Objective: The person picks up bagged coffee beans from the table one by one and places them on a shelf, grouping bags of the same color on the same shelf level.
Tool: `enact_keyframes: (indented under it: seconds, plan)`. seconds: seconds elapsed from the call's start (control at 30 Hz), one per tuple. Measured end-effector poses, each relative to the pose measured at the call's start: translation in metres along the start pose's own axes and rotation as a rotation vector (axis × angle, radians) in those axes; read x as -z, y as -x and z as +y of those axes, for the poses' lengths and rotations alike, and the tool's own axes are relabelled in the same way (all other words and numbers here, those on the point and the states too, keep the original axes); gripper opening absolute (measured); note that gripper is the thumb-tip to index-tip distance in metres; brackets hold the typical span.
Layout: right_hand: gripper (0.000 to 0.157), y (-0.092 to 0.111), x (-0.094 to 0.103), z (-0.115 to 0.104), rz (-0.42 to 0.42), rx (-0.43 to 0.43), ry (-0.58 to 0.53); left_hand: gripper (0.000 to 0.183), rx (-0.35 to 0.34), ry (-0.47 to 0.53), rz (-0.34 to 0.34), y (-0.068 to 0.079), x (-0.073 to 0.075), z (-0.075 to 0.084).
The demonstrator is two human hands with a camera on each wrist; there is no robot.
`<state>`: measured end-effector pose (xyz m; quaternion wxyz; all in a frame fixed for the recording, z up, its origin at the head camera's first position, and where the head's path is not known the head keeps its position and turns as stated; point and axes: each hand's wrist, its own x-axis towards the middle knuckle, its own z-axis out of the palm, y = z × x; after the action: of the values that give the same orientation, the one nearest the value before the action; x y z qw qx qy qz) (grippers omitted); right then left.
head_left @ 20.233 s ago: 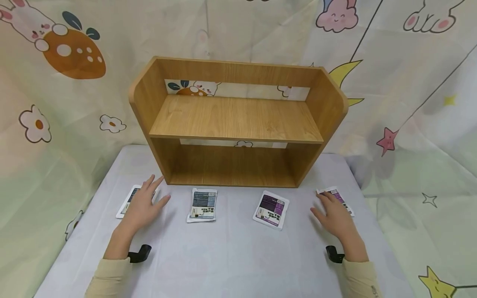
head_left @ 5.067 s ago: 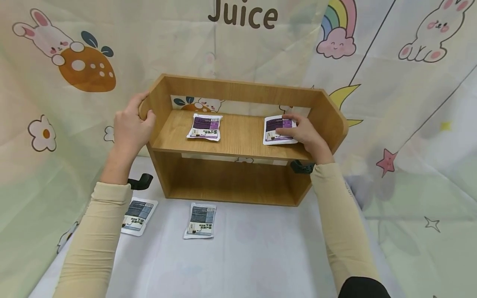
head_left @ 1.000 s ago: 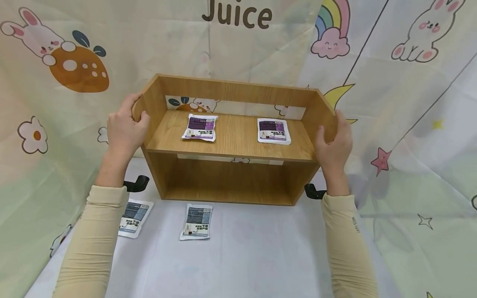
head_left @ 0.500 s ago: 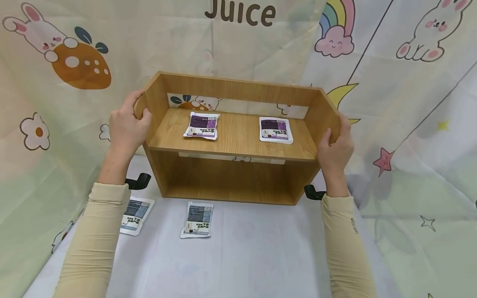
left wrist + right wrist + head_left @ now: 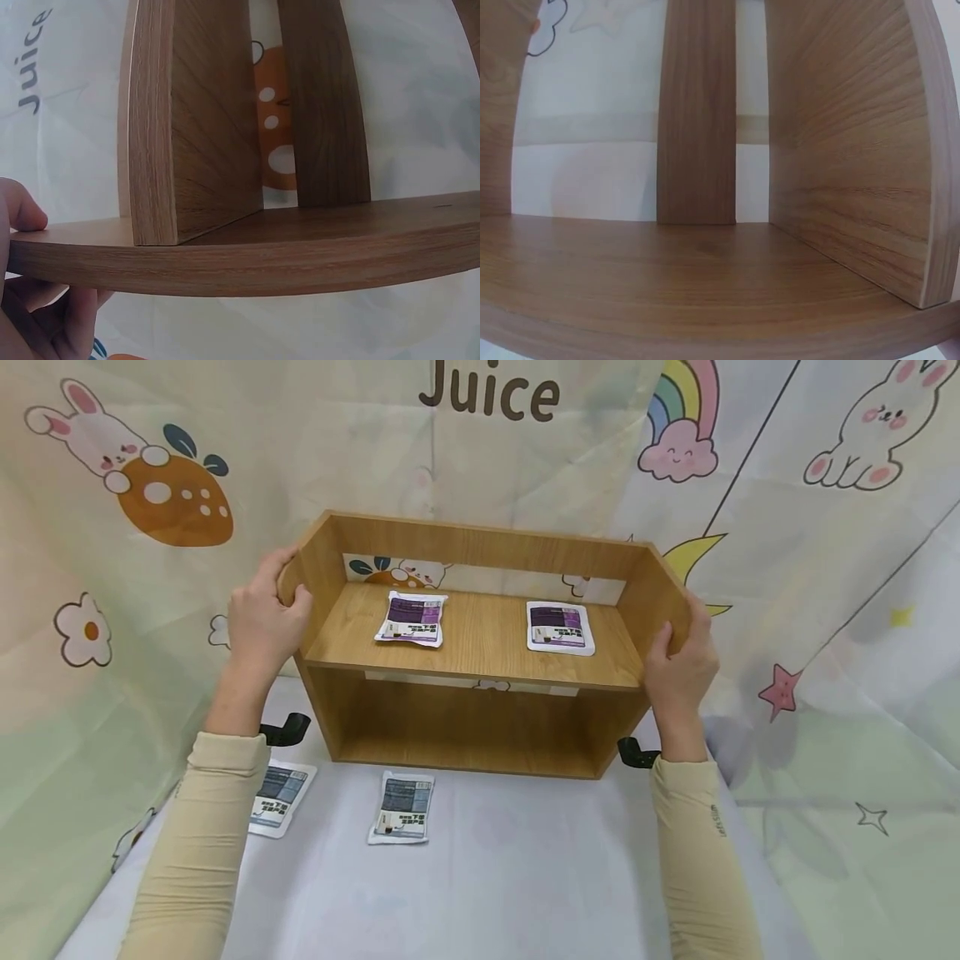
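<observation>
A two-tier wooden shelf [image 5: 480, 647] stands at the back of the table. My left hand [image 5: 262, 614] grips its left side panel, thumb on the inner face. In the left wrist view, the left hand's fingers [image 5: 79, 319] and thumb lie on opposite faces of that panel [image 5: 247, 266]. My right hand [image 5: 681, 664] holds the right side panel the same way. Two white packets with purple labels lie on the upper board, one left [image 5: 412, 618] and one right [image 5: 560, 628]. In the right wrist view, shelf boards [image 5: 855, 135] fill most of the frame.
Two packets with blue-grey labels lie on the white tablecloth [image 5: 525, 860], one in front of the shelf [image 5: 402, 807] and one farther left [image 5: 281, 797], partly behind the left sleeve. A printed curtain [image 5: 495, 468] hangs behind the shelf.
Both purple packets went from the table to the upper board. The right hand left the right packet and now grips the right panel. In the last second, its thumb and fingers closed there.
</observation>
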<state>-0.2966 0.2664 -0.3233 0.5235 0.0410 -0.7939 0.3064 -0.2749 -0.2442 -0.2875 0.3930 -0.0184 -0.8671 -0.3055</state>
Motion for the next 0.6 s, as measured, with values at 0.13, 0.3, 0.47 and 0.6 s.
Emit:
enact_keyframes:
  seconds: [0.13, 0.3, 0.47, 0.6]
  plan:
    - [0.040, 0.000, 0.001, 0.001, 0.003, 0.005, 0.008, 0.046, 0.003, 0.014, 0.005, 0.000, 0.000, 0.002]
    - [0.040, 0.000, -0.001, -0.001, 0.006, 0.008, 0.006, 0.049, -0.041, 0.002, 0.065, 0.007, -0.001, 0.003]
    - [0.040, 0.001, 0.000, -0.003, 0.007, 0.010, 0.017, 0.051, -0.251, -0.018, 0.195, 0.028, -0.001, 0.007]
    - [0.040, 0.001, 0.001, -0.002, 0.009, 0.004, 0.006, 0.046, -0.347, 0.021, 0.251, 0.055, -0.003, 0.015]
